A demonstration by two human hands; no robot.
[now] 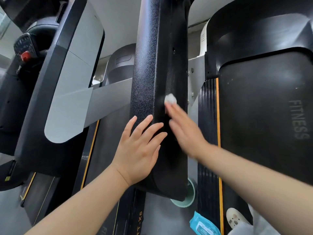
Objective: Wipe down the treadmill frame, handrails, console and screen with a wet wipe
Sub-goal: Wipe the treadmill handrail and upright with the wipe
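A blue wipe pack (204, 224) lay on the floor below the upright (159, 82). The left hand (140, 150) lay flat on it, fingers relaxed; the right hand (184, 131) (blurred) pressed a wipe (170, 98) against it with straight fingers.

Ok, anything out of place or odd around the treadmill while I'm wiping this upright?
One thing: the blue wet-wipe pack lies on the floor between the treadmills, close to a foot, where it could get stepped on. The right hand is motion-blurred, with the white wipe on the black upright. No spill or damage shows.
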